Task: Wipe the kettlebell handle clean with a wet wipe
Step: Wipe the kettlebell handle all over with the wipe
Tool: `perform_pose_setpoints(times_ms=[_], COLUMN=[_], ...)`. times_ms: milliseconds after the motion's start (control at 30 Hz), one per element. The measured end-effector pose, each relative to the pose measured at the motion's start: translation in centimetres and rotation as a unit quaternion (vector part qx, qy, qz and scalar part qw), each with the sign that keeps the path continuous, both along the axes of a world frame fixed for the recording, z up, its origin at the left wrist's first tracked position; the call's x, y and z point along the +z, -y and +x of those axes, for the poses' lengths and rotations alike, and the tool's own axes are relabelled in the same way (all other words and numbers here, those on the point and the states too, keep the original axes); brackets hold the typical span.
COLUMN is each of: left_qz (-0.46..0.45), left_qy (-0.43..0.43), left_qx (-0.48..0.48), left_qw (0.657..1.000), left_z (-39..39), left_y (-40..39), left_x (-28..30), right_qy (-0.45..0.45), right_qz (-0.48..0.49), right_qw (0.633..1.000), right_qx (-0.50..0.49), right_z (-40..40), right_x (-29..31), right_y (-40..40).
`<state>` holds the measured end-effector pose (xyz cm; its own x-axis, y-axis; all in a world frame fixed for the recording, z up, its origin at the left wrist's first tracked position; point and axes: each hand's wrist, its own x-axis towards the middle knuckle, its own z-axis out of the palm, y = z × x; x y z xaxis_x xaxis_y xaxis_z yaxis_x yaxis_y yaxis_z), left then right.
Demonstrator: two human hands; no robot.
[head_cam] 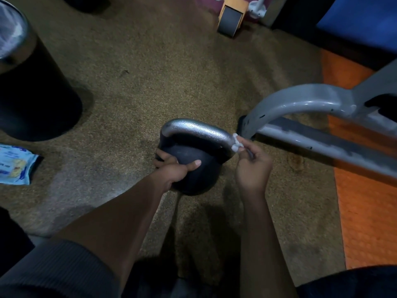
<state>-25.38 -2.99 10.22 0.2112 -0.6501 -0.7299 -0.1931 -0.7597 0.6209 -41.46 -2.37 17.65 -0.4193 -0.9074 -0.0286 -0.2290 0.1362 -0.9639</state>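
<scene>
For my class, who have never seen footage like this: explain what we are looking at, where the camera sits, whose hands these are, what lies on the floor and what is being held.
There is one picture, taken by a camera worn on a person's head, looking down at their own two hands. No machine is involved. On the speckled floor stands a black kettlebell with a grey metal handle. The left hand grips the kettlebell's round body, steadying it. The right hand pinches a small white wet wipe against the handle's right end. Around them: a dark bin at the left, a blue wipe packet lying beside it, a grey equipment frame and an orange mat at the right.
</scene>
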Motion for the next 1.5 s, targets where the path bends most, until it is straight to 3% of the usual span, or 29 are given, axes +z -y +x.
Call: perform_pose_setpoints(times_ms=[133,367,600,1233,1500], left_qz=[-0.006,-0.005,-0.009,-0.012,-0.006], left_qy=[-0.004,-0.008,-0.019,-0.023,-0.027], left_qx=[0.001,0.003,0.006,0.003,0.002], left_qw=[1.000,1.000,1.000,1.000,1.000], left_z=[0.0,0.1,0.0,0.0,0.1], left_y=[0.0,-0.1,-0.1,-0.2,-0.2], left_x=[0.3,0.4,0.7,0.9,0.9], right_qy=[-0.044,-0.008,-0.018,-0.087,-0.080], right_qz=[0.042,0.040,0.098,0.112,0.133], right_qw=[0.998,0.998,0.992,0.979,0.979], right_qx=[0.019,0.047,0.074,0.148,0.136], right_z=[-0.1,-0.7,-1.8,-2.3,-3.2], right_x=[0.3,0.8,0.7,2.5,2.0], right_y=[1.6,1.0,1.8,3.3,2.3])
